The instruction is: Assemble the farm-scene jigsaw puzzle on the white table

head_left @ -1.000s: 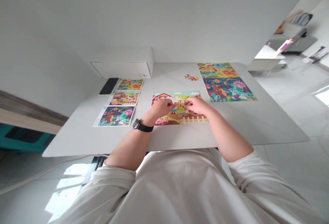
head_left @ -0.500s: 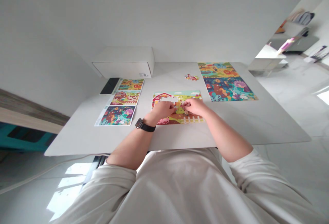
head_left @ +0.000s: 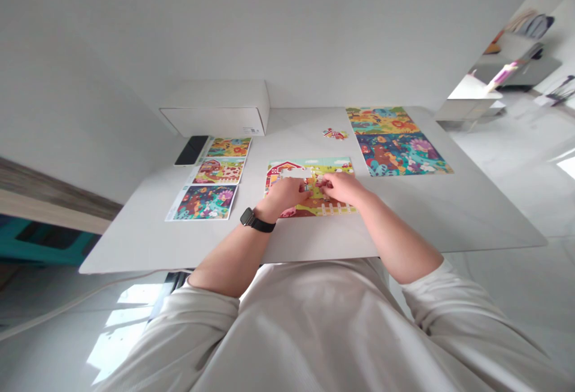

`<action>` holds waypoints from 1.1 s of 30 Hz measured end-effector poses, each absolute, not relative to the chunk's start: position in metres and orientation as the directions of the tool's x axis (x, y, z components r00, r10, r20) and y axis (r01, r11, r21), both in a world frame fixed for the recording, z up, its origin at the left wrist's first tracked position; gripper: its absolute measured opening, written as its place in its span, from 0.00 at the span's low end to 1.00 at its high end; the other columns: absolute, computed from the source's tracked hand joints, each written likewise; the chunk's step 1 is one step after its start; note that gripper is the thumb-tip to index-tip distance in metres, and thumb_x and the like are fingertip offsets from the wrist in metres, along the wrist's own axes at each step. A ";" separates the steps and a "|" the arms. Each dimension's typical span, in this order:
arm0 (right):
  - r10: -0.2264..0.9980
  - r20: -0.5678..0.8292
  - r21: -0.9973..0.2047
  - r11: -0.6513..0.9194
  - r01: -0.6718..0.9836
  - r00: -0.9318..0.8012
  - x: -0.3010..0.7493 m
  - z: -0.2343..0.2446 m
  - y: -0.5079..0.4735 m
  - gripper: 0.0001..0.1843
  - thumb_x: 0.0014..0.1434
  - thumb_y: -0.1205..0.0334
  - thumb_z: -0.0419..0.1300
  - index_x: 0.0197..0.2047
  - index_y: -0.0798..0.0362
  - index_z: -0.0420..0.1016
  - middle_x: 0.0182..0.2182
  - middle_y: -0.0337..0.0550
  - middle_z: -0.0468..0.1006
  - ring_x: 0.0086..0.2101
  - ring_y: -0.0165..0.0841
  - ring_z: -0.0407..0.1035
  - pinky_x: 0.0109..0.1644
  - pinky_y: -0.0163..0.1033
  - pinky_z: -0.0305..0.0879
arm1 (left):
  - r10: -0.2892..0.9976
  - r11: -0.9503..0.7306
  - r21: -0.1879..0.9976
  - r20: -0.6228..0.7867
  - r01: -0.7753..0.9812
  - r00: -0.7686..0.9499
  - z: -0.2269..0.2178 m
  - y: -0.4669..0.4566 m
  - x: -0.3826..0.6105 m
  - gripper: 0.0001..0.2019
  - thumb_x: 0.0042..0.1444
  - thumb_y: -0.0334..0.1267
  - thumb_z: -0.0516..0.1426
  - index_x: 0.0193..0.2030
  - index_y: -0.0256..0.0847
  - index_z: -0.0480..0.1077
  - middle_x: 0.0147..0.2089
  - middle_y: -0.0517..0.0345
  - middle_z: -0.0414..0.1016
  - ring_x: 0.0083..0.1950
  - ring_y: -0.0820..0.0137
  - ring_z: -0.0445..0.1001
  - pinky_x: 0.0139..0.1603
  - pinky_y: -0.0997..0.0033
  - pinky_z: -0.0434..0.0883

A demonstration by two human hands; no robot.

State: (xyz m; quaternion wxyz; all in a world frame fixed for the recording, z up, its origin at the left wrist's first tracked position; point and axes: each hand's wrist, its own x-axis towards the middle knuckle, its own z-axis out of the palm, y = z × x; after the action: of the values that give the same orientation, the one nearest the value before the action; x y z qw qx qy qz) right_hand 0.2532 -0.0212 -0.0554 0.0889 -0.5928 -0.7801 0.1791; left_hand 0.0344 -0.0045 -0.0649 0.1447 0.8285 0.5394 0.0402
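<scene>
A farm jigsaw puzzle [head_left: 339, 165] with a red barn, green field and white fence lies partly assembled in front of me, with a white gap near its top left. My left hand [head_left: 290, 193], wearing a black watch [head_left: 257, 220], rests over its lower left part with curled fingers. Whatever is under those fingertips is hidden. My right hand [head_left: 341, 184] reaches in from the other side, thumb and finger pinched at a small puzzle piece on the field. Beyond the puzzle, a small pile of loose pieces [head_left: 335, 134] lies on the table.
Three printed reference pictures [head_left: 207, 202] lie at the left beside a black phone [head_left: 192, 150]. A white box [head_left: 213, 121] stands behind them against the wall. Two assembled animal puzzles [head_left: 399, 153] lie at the right. The white table [head_left: 471, 218] has its near edge at my waist.
My left hand has shifted slightly to the right over the puzzle. The right hand stays pinched at nearly the same spot. The loose pieces have not moved.
</scene>
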 end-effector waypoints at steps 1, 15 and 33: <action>0.954 -0.080 -0.378 0.240 0.894 -0.290 0.253 -0.054 -0.022 0.09 0.66 0.57 0.66 0.48 0.48 0.83 0.42 0.45 0.86 0.40 0.38 0.77 0.39 0.38 0.63 | 0.906 -0.375 0.283 -0.092 0.883 0.414 -0.065 -0.005 0.035 0.20 0.63 0.57 0.58 0.37 0.42 0.79 0.36 0.49 0.83 0.36 0.61 0.77 0.32 0.68 0.60; 0.921 -0.133 -0.389 0.290 0.874 -0.365 0.262 -0.052 -0.021 0.15 0.61 0.64 0.69 0.52 0.48 0.81 0.42 0.43 0.86 0.40 0.37 0.78 0.40 0.38 0.63 | 0.912 -0.353 0.287 -0.106 0.890 0.396 -0.061 -0.007 0.036 0.15 0.61 0.53 0.61 0.37 0.43 0.77 0.37 0.50 0.82 0.39 0.60 0.78 0.34 0.67 0.61; 0.883 -0.165 -0.208 0.404 0.891 -0.439 0.266 -0.042 -0.031 0.09 0.67 0.55 0.65 0.41 0.46 0.87 0.43 0.48 0.85 0.40 0.40 0.76 0.38 0.39 0.60 | 0.917 -0.338 0.308 -0.105 0.889 0.385 -0.069 -0.004 0.033 0.16 0.60 0.55 0.61 0.37 0.44 0.78 0.37 0.51 0.82 0.39 0.59 0.78 0.34 0.66 0.62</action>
State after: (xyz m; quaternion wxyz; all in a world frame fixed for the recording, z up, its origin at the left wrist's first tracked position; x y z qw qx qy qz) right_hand 0.2663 -0.0315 -0.0419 -0.0146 -0.5296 -0.8376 0.1331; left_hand 0.0333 -0.0036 -0.0689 0.1593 0.8167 0.5529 0.0434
